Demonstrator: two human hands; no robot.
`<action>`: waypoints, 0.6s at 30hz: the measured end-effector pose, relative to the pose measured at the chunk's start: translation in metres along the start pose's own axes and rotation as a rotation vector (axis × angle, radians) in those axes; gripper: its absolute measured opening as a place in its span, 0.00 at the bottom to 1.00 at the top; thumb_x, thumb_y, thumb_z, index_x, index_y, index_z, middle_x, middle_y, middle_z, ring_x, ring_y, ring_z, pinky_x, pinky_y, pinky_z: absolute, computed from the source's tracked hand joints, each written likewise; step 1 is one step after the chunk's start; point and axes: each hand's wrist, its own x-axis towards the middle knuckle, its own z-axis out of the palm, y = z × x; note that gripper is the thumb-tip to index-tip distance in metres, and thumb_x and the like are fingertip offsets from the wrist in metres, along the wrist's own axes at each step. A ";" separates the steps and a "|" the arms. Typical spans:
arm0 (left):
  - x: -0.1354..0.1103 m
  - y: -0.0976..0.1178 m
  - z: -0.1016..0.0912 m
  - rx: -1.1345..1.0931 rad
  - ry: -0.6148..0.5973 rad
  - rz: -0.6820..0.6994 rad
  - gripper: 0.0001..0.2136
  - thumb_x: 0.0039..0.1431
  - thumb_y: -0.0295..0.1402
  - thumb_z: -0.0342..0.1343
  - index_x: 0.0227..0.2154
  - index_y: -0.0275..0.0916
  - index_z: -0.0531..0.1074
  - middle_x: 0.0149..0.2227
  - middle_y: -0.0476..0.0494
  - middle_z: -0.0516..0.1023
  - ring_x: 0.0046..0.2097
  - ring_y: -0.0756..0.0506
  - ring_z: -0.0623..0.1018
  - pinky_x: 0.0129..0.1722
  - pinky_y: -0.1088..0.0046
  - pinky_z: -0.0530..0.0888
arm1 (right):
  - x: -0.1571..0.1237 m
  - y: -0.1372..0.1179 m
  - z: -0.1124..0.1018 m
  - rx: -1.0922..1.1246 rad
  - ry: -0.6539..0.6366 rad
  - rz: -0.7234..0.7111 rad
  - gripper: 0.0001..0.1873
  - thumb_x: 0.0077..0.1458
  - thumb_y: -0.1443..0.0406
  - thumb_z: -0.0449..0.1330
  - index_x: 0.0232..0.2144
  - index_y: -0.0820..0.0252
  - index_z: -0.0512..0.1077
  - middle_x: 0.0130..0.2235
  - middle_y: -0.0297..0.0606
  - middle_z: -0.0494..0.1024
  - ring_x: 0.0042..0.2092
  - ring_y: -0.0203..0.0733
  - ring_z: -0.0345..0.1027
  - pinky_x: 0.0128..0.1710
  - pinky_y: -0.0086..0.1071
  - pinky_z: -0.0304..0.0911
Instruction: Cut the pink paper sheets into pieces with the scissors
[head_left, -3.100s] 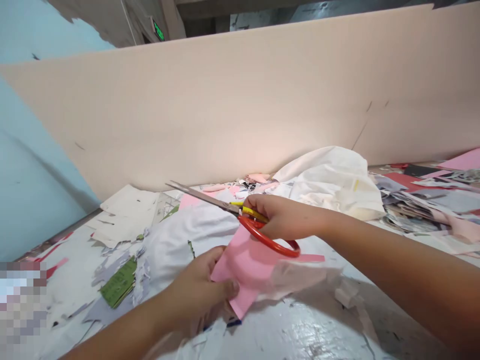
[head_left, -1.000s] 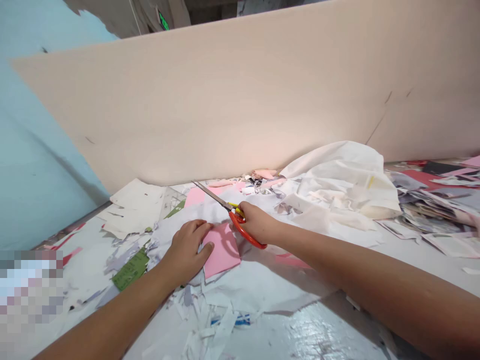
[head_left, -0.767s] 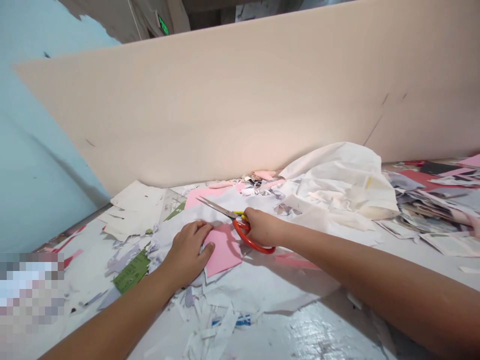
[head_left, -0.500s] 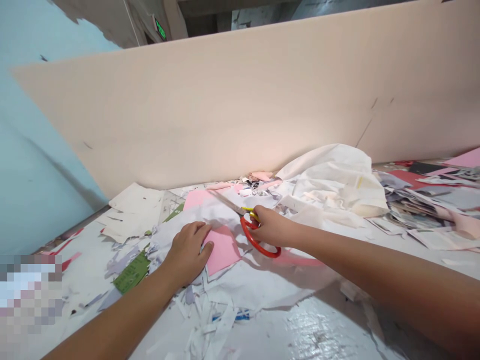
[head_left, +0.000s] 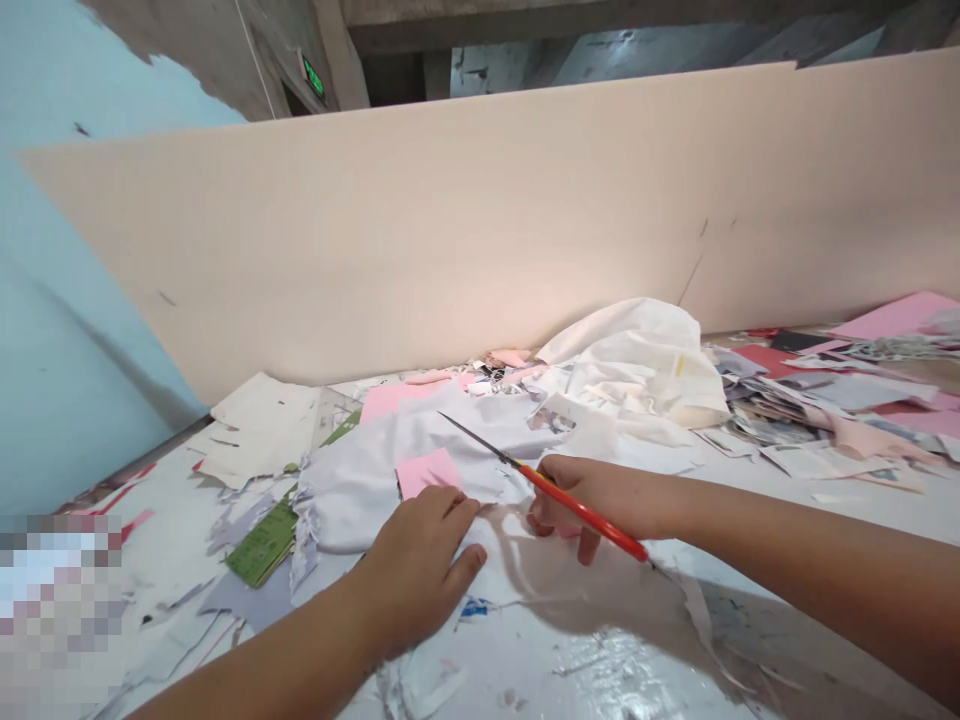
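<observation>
My right hand (head_left: 607,497) is closed around red-handled scissors (head_left: 555,490). Their closed blades point up and to the left over a sheet of white paper (head_left: 390,470). My left hand (head_left: 420,575) lies palm down with its fingers spread loosely on the white paper scraps, just left of the right hand. A small pink paper piece (head_left: 426,470) lies flat on the white paper, a little beyond my left fingertips and apart from them.
Paper scraps cover the table: a green piece (head_left: 262,543) at left, crumpled white sheets (head_left: 637,365) at the back, grey and pink sheets (head_left: 840,400) at right. A tall beige board (head_left: 480,220) stands along the far edge. A blue wall (head_left: 67,300) is on the left.
The left hand came off the pink paper and pulled back toward me. The right hand drew the scissors nearer and rightward. The pink piece now lies by itself.
</observation>
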 end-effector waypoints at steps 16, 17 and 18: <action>0.026 -0.004 -0.011 0.026 0.099 -0.086 0.13 0.54 0.31 0.41 0.37 0.40 0.70 0.36 0.43 0.70 0.40 0.45 0.69 0.40 0.66 0.66 | -0.049 0.003 0.006 0.140 -0.026 -0.085 0.14 0.50 0.60 0.52 0.18 0.61 0.57 0.16 0.30 0.63 0.18 0.29 0.57 0.23 0.26 0.58; 0.025 -0.012 -0.016 0.019 0.134 -0.104 0.14 0.54 0.29 0.41 0.38 0.40 0.69 0.38 0.42 0.70 0.42 0.45 0.69 0.42 0.66 0.65 | -0.049 0.005 0.008 0.161 -0.023 -0.055 0.15 0.50 0.58 0.50 0.18 0.61 0.56 0.14 0.28 0.61 0.16 0.28 0.55 0.20 0.25 0.56; 0.023 -0.023 -0.020 0.016 0.169 -0.145 0.15 0.53 0.28 0.41 0.40 0.38 0.68 0.41 0.42 0.70 0.44 0.44 0.68 0.44 0.66 0.65 | -0.048 0.006 0.009 0.189 -0.013 -0.025 0.17 0.51 0.56 0.49 0.18 0.60 0.56 0.14 0.27 0.58 0.15 0.27 0.53 0.18 0.23 0.53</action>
